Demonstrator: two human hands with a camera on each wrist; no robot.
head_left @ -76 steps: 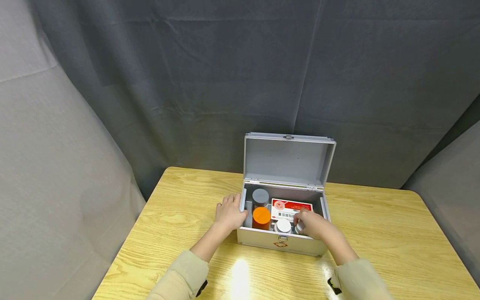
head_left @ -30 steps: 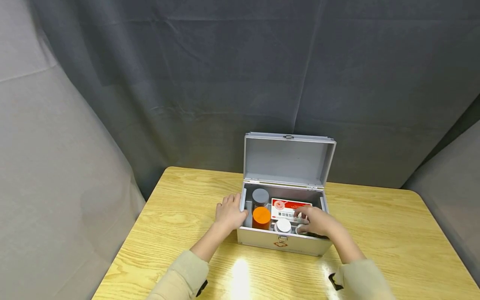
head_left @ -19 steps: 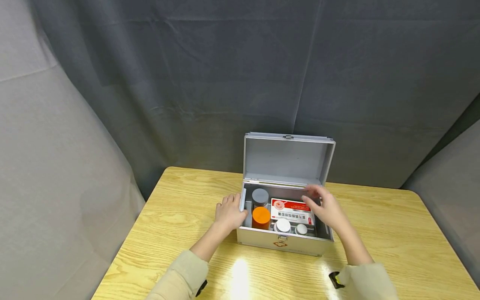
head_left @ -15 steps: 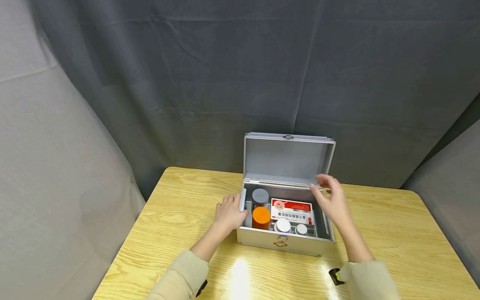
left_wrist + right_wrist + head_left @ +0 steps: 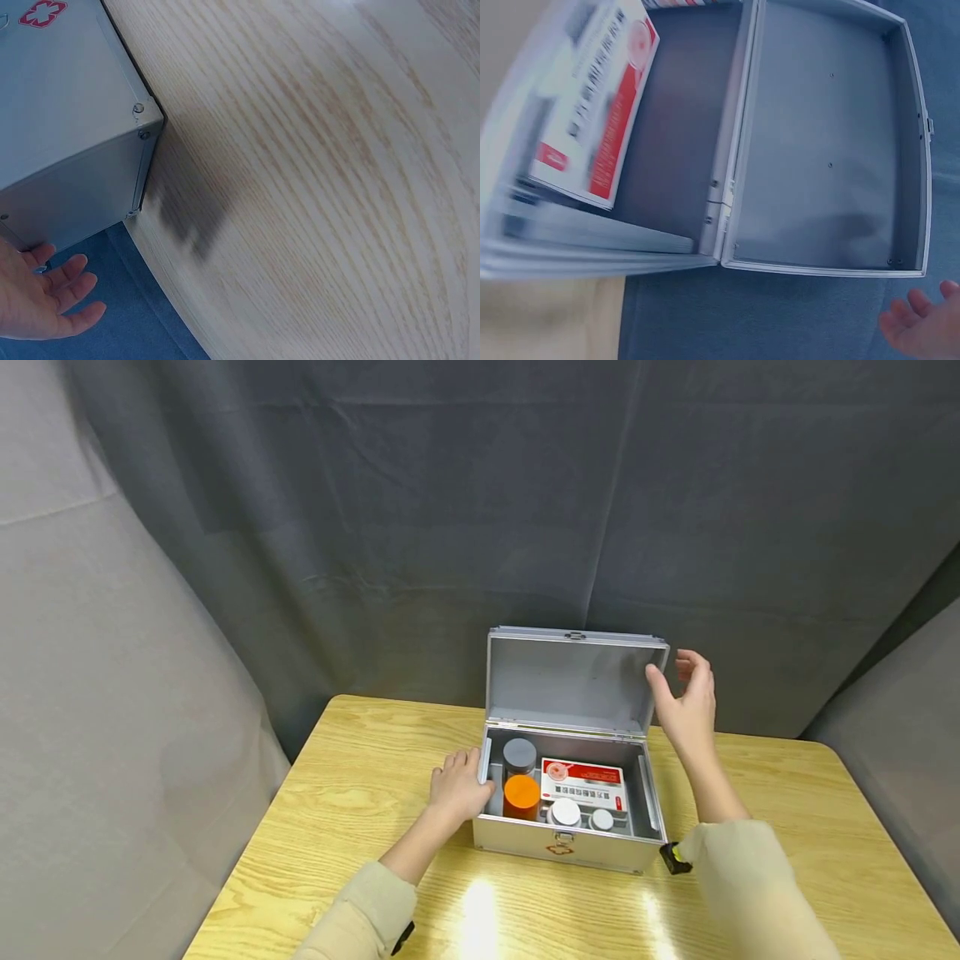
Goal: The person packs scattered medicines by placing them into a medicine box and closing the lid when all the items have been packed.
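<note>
A silver first-aid box (image 5: 517,838) stands on the table in the head view with its lid (image 5: 573,681) raised. My left hand (image 5: 460,785) holds its left wall at the rim, thumb over the inside edge; the other fingers lie outside and look loosely bent in the left wrist view. Beside the lid's right edge my right hand (image 5: 686,697) is raised, thumb and fingers apart, with nothing between them. Inside the box are a red-and-white medicine box (image 5: 583,785), an orange-capped bottle (image 5: 522,793), a grey-lidded bottle (image 5: 519,752) and two white-capped bottles (image 5: 565,812).
The wooden table (image 5: 360,793) reaches out on both sides of the box. A dark grey curtain (image 5: 420,568) hangs right behind the table, close to the lid. Light grey cloth (image 5: 127,693) hangs at the left, with more at the right.
My right hand has let go of the smaller white-capped bottle, risen out of the box and moved back and right to the lid's right edge. The left hand has stayed put.
</note>
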